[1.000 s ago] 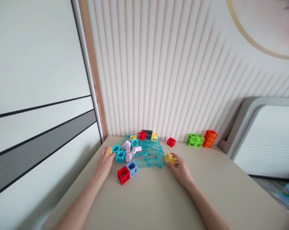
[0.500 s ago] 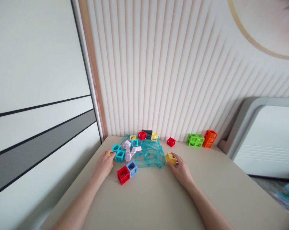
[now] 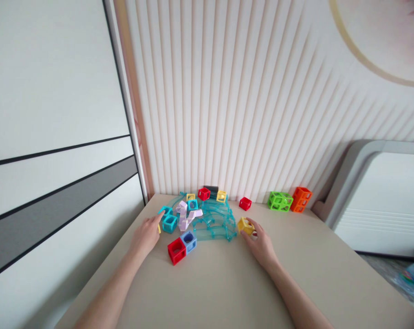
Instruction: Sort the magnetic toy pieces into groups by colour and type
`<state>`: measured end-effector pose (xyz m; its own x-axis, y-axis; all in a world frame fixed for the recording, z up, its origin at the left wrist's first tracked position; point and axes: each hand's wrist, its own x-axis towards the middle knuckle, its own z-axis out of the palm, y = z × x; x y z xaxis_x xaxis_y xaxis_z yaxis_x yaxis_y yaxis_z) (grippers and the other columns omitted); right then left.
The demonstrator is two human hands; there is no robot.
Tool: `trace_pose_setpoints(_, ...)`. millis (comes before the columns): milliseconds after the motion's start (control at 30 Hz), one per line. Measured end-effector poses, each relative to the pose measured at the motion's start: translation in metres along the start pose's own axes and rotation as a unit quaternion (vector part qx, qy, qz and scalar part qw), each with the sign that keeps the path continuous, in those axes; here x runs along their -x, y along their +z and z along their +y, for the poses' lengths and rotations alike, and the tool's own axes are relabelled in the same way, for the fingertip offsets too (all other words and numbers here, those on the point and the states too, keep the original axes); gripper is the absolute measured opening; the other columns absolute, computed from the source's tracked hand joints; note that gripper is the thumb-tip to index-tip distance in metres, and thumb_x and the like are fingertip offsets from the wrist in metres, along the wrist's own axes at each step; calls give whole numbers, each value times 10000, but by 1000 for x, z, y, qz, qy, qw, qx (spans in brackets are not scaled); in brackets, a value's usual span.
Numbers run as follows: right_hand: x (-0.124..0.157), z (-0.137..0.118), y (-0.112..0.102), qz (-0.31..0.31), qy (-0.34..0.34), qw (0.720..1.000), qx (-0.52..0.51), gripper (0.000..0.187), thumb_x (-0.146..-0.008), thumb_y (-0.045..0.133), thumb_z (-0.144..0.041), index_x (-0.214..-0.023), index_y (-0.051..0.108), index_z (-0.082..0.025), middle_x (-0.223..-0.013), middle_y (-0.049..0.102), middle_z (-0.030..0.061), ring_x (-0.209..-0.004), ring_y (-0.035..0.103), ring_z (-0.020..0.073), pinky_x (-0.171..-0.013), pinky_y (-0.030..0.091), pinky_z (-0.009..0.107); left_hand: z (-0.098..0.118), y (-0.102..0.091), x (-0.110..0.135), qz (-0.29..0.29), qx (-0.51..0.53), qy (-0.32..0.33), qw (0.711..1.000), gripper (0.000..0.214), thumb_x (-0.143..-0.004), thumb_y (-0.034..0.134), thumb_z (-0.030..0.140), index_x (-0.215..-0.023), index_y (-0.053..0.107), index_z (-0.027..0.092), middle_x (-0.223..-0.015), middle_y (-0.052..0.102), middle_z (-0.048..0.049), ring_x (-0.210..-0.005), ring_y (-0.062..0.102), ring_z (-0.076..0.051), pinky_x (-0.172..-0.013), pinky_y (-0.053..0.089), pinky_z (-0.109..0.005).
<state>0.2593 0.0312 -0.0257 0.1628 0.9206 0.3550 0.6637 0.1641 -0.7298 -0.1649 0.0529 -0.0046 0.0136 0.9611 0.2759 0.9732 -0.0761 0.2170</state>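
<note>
My right hand (image 3: 260,243) is closed on a yellow open-frame cube block (image 3: 244,225) on the table. At the left, my left hand (image 3: 147,235) is closed, its index finger reaching to a teal cube block (image 3: 164,211). A sliver of a yellow block (image 3: 159,229) shows at its fingers; the rest is hidden by the hand. Beside it lies another teal cube block (image 3: 169,223). Near the left hand, a red cube block (image 3: 176,251) is joined to a blue cube block (image 3: 189,241). A pale lilac angular piece (image 3: 185,218) lies between the hands.
Translucent teal track pieces (image 3: 213,228) spread over the table's middle. Behind them are a red block (image 3: 204,193), a yellow block (image 3: 221,196) and a black piece (image 3: 212,190). Further right stand a red block (image 3: 245,203), green blocks (image 3: 280,201) and orange blocks (image 3: 301,199) by the ribbed wall.
My left hand has shifted slightly left and toward me, and the yellow block at its fingers sits lower. The near teal block has moved a little left. My right hand stays nearly still.
</note>
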Motion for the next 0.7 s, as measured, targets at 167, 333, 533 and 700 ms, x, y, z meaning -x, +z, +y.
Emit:
trace_pose_setpoints(167,0,1,0,18,-13,1000,-19,504,-856,608,-462,-1305,619,-233,-1224,699,103,-976,711,257,-861,586,389,-8,-12,0,22,54,-57,997,493,-924,409,135,-1385,571,203,-1139,782,-108,-972,749,-284,-809,542,-346)
trace_pose_setpoints(333,-1,2,2,28,-27,999,-32,469,-863,629,-456,-1279,628,-242,-1221,699,104,-990,704,263,-852,593,396,-13,-20,1,96,66,-104,988,369,-906,411,210,-1155,682,183,-997,801,-128,-852,756,-320,-740,536,-364)
trace_pose_setpoints(533,-1,0,0,58,-44,997,-35,523,-885,630,-487,-1330,579,-219,-1249,683,125,-964,701,269,-849,596,427,-7,-22,1,211,328,-131,911,297,-791,492,285,-996,693,210,-990,795,-92,-926,738,-295,-793,549,-349)
trace_pose_setpoints(700,2,-11,0,94,-122,988,-28,482,-911,637,-437,-1336,563,-221,-1261,664,132,-1080,671,294,-920,571,462,17,-23,-5,207,621,-212,726,303,-641,605,374,-875,648,185,-754,737,-32,-695,701,-242,-605,518,-307)
